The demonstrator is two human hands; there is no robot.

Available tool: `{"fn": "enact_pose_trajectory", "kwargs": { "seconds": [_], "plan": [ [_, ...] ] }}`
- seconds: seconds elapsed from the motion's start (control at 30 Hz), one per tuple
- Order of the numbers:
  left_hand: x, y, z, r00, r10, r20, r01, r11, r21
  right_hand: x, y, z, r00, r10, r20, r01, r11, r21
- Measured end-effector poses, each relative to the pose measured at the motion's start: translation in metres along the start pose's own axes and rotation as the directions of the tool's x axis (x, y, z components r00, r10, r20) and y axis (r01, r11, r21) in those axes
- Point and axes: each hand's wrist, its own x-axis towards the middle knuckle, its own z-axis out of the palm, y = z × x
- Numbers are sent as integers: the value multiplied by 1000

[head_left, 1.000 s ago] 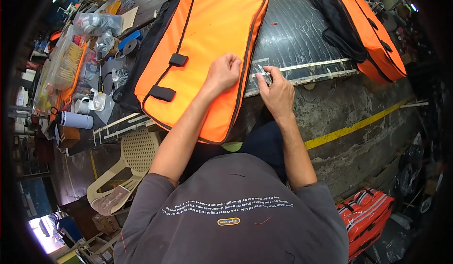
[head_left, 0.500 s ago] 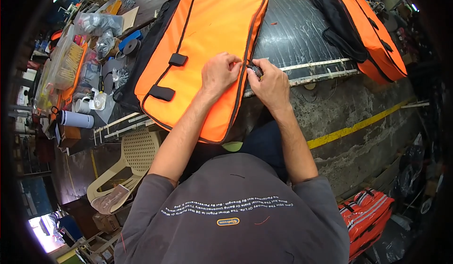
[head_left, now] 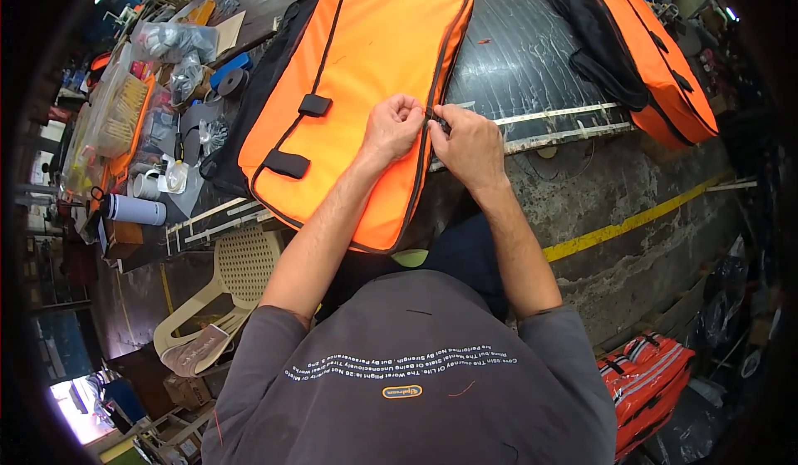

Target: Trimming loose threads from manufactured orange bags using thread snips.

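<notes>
A bright orange bag (head_left: 382, 41) with black piping and two short black straps (head_left: 287, 164) lies on the worktable in front of me. Over its right edge, my left hand (head_left: 393, 128) is closed in a pinch at the black-trimmed seam; whatever is between the fingertips is too small to make out. Just beside it, my right hand (head_left: 470, 145) is closed around a small black tool (head_left: 439, 121), whose tip points at the same seam. The fingers cover most of the tool, so its exact kind is hidden. Both hands nearly meet at the edge.
Another orange and black bag (head_left: 652, 49) stands at the table's right end. Plastic bins (head_left: 120, 116), a mug (head_left: 146, 185) and a white cylinder (head_left: 135, 210) crowd the left. A beige plastic chair (head_left: 245, 265) is at lower left, a red-orange bag (head_left: 644, 390) at lower right.
My right hand has shifted slightly left, bringing the black tool closer to the left fingertips. My left hand has moved a little toward the seam. The bag has hardly moved.
</notes>
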Motion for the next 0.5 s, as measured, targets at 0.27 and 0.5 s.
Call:
{"fn": "enact_pose_trajectory", "kwargs": {
  "seconds": [0.27, 0.5],
  "plan": [
    [2, -5, 2, 998, 45, -33, -43, 997, 69, -1, 0, 14, 997, 1, 81, 15, 981, -193],
    [-62, 50, 27, 942, 328, 65, -334, 935, 119, -9, 21, -12, 955, 276, -111, -281, 959, -31]
  ]
}}
